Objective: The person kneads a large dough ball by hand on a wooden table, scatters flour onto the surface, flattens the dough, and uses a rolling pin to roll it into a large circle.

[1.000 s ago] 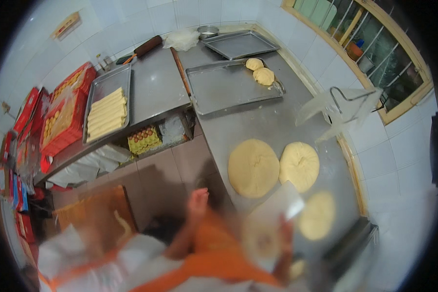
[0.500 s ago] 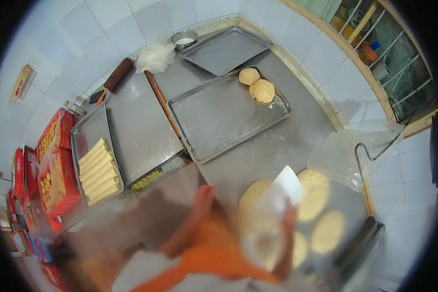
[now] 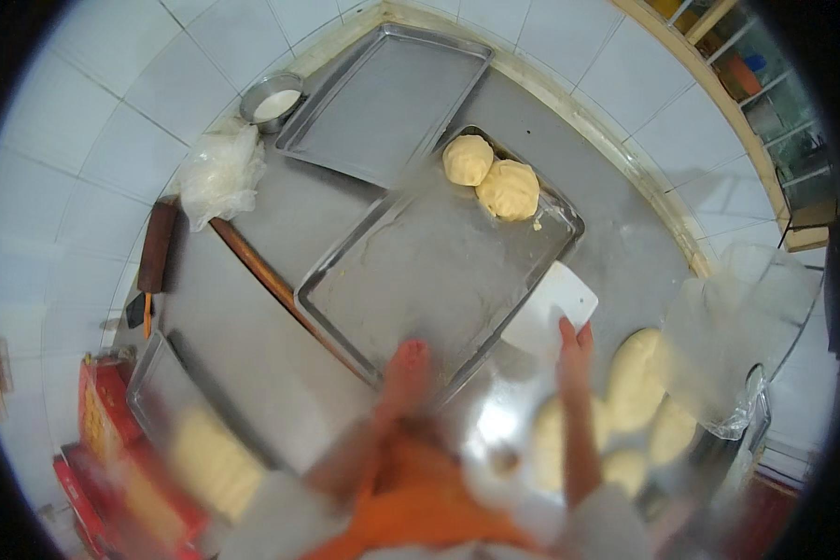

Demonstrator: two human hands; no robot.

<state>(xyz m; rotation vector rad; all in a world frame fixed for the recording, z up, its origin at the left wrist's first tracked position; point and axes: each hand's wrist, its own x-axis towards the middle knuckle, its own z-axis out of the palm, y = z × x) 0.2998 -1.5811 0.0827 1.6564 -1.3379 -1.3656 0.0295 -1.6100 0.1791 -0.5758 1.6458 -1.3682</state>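
Note:
My right hand (image 3: 577, 343) grips a white flat dough scraper (image 3: 553, 310) by its edge, with the blade at the right side of the large metal tray. My left hand (image 3: 409, 362) is at the near edge of that baking tray (image 3: 383, 271), blurred, its fingers not clearly shown. Two lumps of yellow dough lie together at the tray's far corner: a smaller ball (image 3: 468, 161) and a larger ball (image 3: 509, 190). Right of my right forearm, several pale dough pieces (image 3: 637, 381) rest on the metal table, partly behind a clear plastic sheet.
An empty metal tray (image 3: 387, 103) sits behind, beside a bowl of white powder (image 3: 273, 101) and a plastic bag (image 3: 222, 175). A wooden rolling pin (image 3: 266, 271) and a brown-handled tool (image 3: 159, 247) lie left. Dough rolls (image 3: 210, 462) and red crates (image 3: 112, 401) stand lower left.
The view has shifted, and both hands have moved farther forward toward the large tray. The scraper has gone from beside the dough pieces to the tray's right edge.

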